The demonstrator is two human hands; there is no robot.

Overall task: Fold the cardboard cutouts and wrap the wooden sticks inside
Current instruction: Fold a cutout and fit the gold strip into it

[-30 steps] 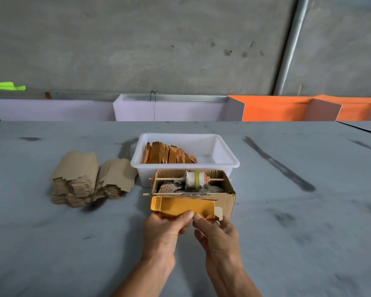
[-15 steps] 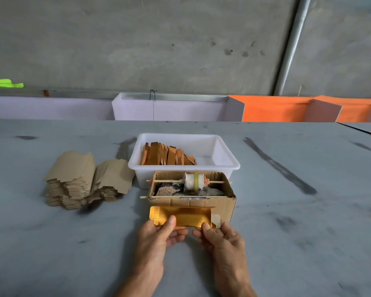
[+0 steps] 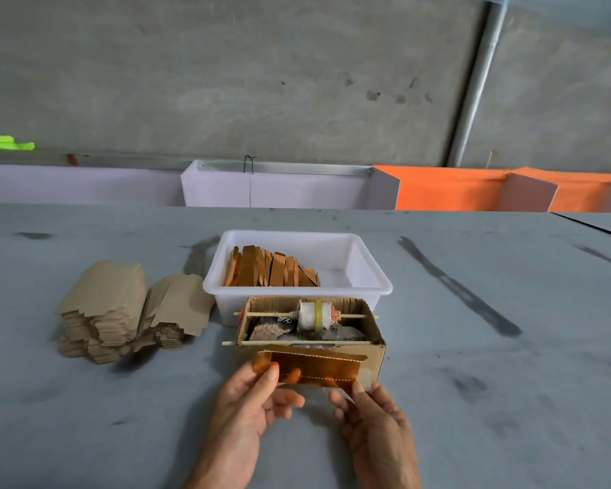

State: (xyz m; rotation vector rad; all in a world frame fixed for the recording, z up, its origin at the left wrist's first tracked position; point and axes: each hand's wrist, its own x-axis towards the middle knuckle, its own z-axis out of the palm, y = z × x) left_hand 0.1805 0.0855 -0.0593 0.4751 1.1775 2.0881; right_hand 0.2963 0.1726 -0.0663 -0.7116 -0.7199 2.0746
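left hand (image 3: 247,400): thumb and fingers pinch left end of orange cardboard cutout (image 3: 311,369) | right hand (image 3: 371,418): pinches its right end | cutout: held off grey table (image 3: 473,400), just near of open brown box (image 3: 374,338) | white tub (image 3: 367,277): far of box, holds orange folded pieces (image 3: 272,270) | flat cutout stacks (image 3: 120,308): left on table

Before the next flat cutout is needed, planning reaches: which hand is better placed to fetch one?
Left hand: the flat cutout stack lies on its side, nearer than to the right hand.
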